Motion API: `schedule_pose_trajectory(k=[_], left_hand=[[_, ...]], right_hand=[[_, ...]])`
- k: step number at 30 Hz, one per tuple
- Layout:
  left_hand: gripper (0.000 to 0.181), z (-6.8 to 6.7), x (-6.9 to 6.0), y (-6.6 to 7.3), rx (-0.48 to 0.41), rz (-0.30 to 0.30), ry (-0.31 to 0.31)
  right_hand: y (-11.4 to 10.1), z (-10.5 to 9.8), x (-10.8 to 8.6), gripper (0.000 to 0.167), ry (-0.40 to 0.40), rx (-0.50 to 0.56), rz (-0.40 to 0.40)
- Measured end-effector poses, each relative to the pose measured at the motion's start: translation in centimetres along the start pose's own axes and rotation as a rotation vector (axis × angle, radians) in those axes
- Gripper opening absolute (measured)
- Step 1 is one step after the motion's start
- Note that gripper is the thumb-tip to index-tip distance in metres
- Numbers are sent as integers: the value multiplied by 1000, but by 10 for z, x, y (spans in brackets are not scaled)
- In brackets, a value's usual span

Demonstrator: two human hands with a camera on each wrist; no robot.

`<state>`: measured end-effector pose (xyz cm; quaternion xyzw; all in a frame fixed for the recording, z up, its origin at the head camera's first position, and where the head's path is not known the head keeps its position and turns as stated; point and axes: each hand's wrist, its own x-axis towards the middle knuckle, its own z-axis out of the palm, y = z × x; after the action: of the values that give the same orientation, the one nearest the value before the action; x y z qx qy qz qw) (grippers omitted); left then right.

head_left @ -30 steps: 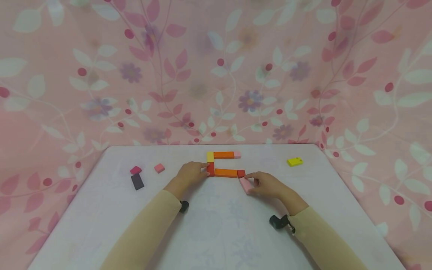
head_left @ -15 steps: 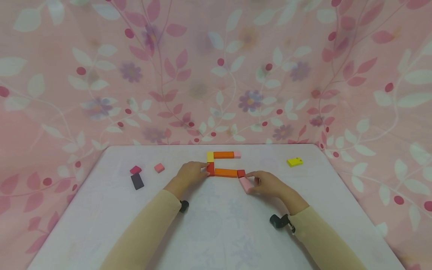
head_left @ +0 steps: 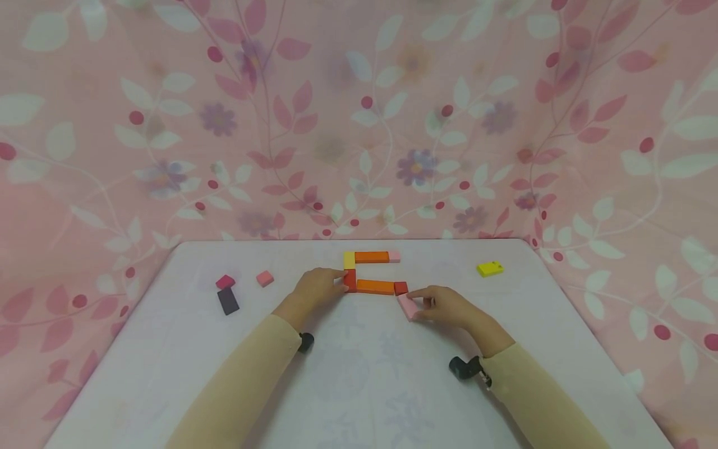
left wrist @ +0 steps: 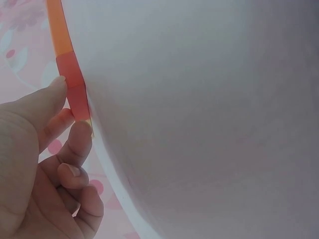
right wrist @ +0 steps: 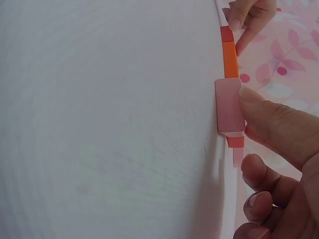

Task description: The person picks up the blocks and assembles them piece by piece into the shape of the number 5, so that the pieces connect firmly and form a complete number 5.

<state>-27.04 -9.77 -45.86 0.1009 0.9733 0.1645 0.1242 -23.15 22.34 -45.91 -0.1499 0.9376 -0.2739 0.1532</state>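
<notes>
In the head view, blocks on the white table form a bracket shape. My left hand point(head_left: 316, 290) holds a red block point(head_left: 350, 280) at its left side, thumb and index finger on it. Above that sits a pale yellow block point(head_left: 349, 260), followed by an orange block point(head_left: 372, 257) and a small pink block point(head_left: 394, 257). A second orange block point(head_left: 376, 287) runs right from the red one to a small red block point(head_left: 401, 288). My right hand point(head_left: 445, 307) pinches a pink block point(right wrist: 230, 105), slanted just below that small red block.
At the left lie a magenta block point(head_left: 225, 282), a dark grey block point(head_left: 228, 300) and a salmon block point(head_left: 265, 278). A bright yellow block point(head_left: 490, 269) lies at the right. Floral cloth point(head_left: 359, 125) hangs behind the table point(head_left: 359, 386).
Almost nothing moves. The pink block in my right hand has shifted very slightly toward the small red block; my left hand stays in place.
</notes>
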Motion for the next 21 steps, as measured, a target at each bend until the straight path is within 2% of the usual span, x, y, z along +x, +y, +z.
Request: schedule_pose_trajectory(k=[5,21], left_hand=[[53,1,2,0,17,2,2],[54,1,2,0,0,-9,2]], right_hand=[[-1,0,0,51,1,-6,5],[-2,-1,0,53,-12,12,102]])
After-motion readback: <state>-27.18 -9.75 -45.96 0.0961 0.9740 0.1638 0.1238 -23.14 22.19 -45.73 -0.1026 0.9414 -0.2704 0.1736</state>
